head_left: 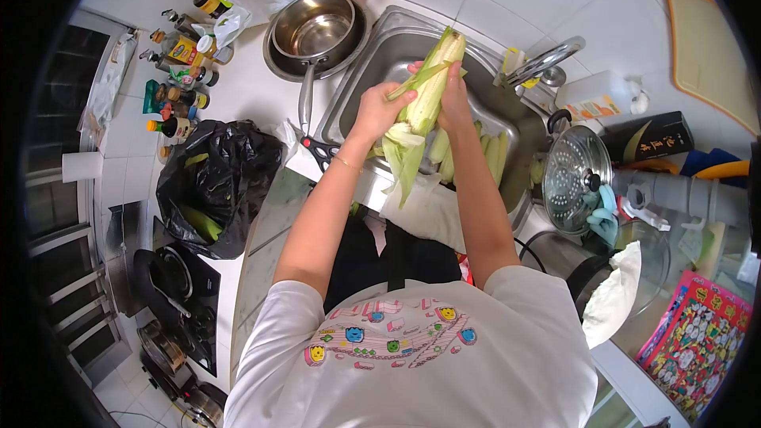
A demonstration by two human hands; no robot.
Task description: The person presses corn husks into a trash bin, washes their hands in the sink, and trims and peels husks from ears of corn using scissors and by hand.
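An ear of corn (pixel 429 100) is held up over the steel sink (pixel 382 47), its tip pointing away from me. Pale kernels show along its upper side, and loosened green husk (pixel 410 160) hangs from the near end. My left hand (pixel 383 111) is closed on the left side, with a husk leaf between thumb and fingers. Wrapped around the right side of the ear is my right hand (pixel 453 101); some of its fingers are hidden behind the corn. Below my hands, several pale green ears (pixel 493 157) lie in the sink, partly covered by my right forearm.
A black plastic bag (pixel 238 190) with green husks stands left of the sink. Scissors (pixel 320 152) lie at the sink's left edge, near a saucepan (pixel 315 25). The faucet (pixel 547 62) rises at the back right. A steamer lid (pixel 577 178) stands to the right.
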